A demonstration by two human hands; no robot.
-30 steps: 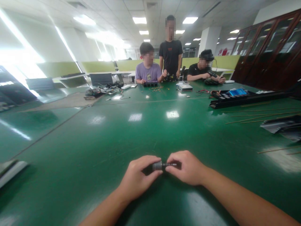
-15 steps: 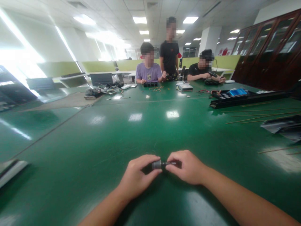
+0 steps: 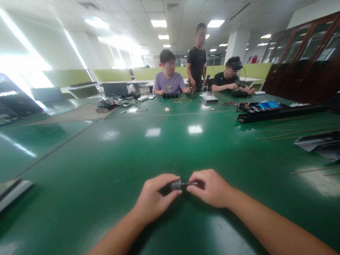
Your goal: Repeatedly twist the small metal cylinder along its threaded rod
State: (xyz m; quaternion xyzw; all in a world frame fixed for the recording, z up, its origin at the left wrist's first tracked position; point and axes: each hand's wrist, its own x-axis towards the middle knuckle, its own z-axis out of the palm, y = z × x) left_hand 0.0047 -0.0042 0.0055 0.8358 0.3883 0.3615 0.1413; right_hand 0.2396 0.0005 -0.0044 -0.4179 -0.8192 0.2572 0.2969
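Note:
Just above the green table, a small grey cylinder with a thin dark shaft (image 3: 175,185) lies level between my two hands. My left hand (image 3: 156,194) pinches the thick cylinder end between thumb and fingers. The thumb and forefinger of my right hand (image 3: 209,187) close about the thin shaft, which points to the right. What kind of part it is, I cannot make out. My palms hide none of the middle of it, only its far left end.
Brown thin rods (image 3: 292,133) and a black channel-shaped tray (image 3: 281,112) lie on the right. A pale flat block (image 3: 16,193) sits at the left edge. Across the green table (image 3: 127,152), two people sit and one stands near a white box (image 3: 209,98) and scattered small parts (image 3: 177,101).
Both my hands keep their hold on the cylinder and shaft, almost unmoved. Across the table, the standing person has shifted right, and the seated person in purple has lowered a hand.

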